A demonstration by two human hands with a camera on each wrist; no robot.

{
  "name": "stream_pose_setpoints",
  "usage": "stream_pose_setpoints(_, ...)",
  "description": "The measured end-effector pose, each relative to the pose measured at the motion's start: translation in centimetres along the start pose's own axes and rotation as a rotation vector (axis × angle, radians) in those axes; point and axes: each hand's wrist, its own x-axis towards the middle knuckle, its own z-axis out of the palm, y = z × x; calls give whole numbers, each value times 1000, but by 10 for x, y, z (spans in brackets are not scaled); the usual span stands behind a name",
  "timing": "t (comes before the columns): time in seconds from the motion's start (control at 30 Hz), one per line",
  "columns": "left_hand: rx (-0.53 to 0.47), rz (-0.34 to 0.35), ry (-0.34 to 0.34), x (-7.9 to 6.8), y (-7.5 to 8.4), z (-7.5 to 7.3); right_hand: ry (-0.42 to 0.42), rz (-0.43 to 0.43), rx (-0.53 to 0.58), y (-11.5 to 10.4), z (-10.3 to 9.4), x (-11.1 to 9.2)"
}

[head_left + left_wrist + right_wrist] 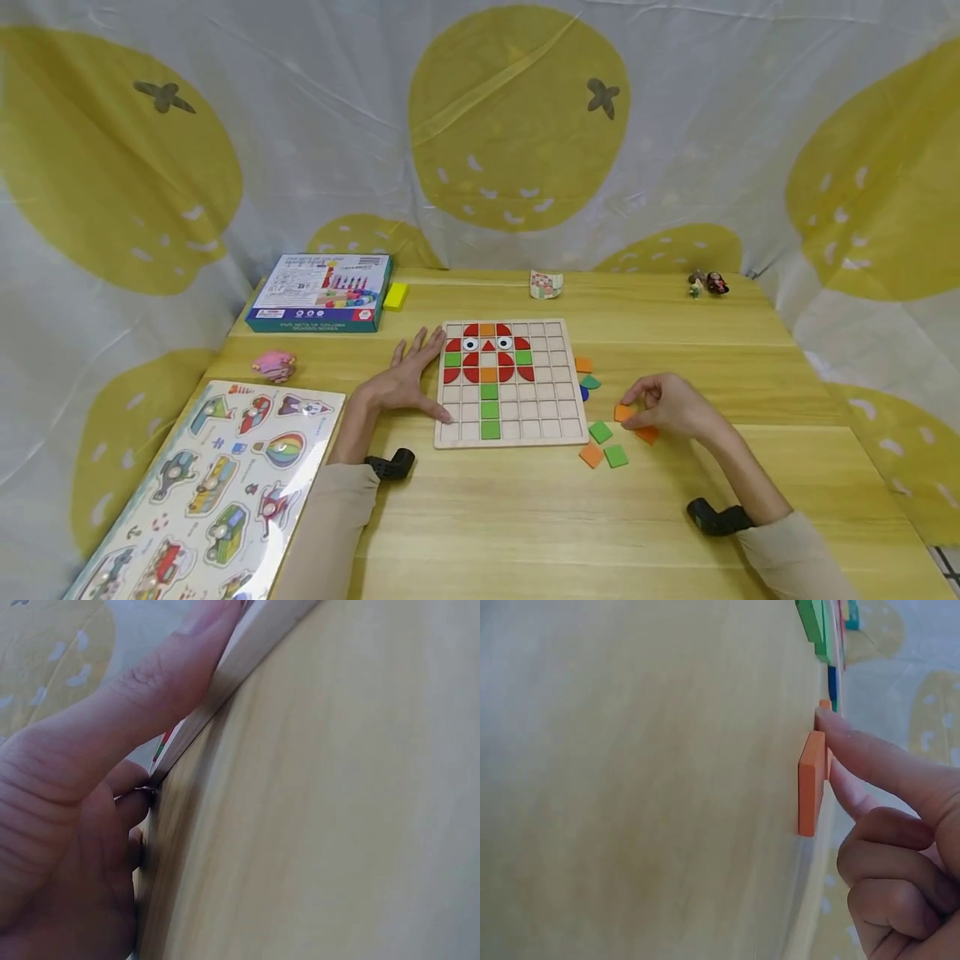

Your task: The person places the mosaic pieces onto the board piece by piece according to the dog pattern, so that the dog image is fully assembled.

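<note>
A wooden grid board (551, 408) lies on the table, with red, orange and green tiles and two eye pieces set in a figure. Three green squares (490, 409) run down below it. My left hand (405, 379) rests on the board's left edge, fingers spread and thumb on the lower left corner; in the left wrist view the thumb (142, 697) lies along the rim. To the right of the board, my right hand (675, 407) pinches an orange square tile (623, 412) between thumb and forefinger. Another orange tile (810, 784) lies close under that hand.
Loose green tiles (616, 456), an orange tile (591, 455) and a green quarter-round piece (591, 382) lie right of the board. A picture puzzle (300, 467), pink toy (274, 365) and box (318, 292) stand left. A pattern card (546, 285) and small figurines (717, 283) sit behind.
</note>
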Motion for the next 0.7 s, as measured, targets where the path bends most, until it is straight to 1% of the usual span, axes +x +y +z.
stream_pose_setpoints(0.13, -6, -3, -2, 0, 2, -1, 32, -11, -53, 1, -2, 4)
stream_pose_setpoints(0.23, -6, -3, -5, -1, 2, -2, 31, -11, -57, 0, -5, 6)
stream_pose_setpoints(0.37, -15, -3, 2, -1, 2, -2, 39, -32, -49, -12, -3, 13)
stream_pose_setpoints(0.43, -21, -4, -3, 0, 1, 0, 32, -56, -31, -24, 4, 18)
stream_pose_setpoints(0.53, -19, -10, -10, -1, 0, 1, 6, -91, -3, -48, 23, 30)
stream_pose_setpoints(0.7, -25, -12, 1, -1, 0, 1, -20, -79, 40, -86, 59, 52)
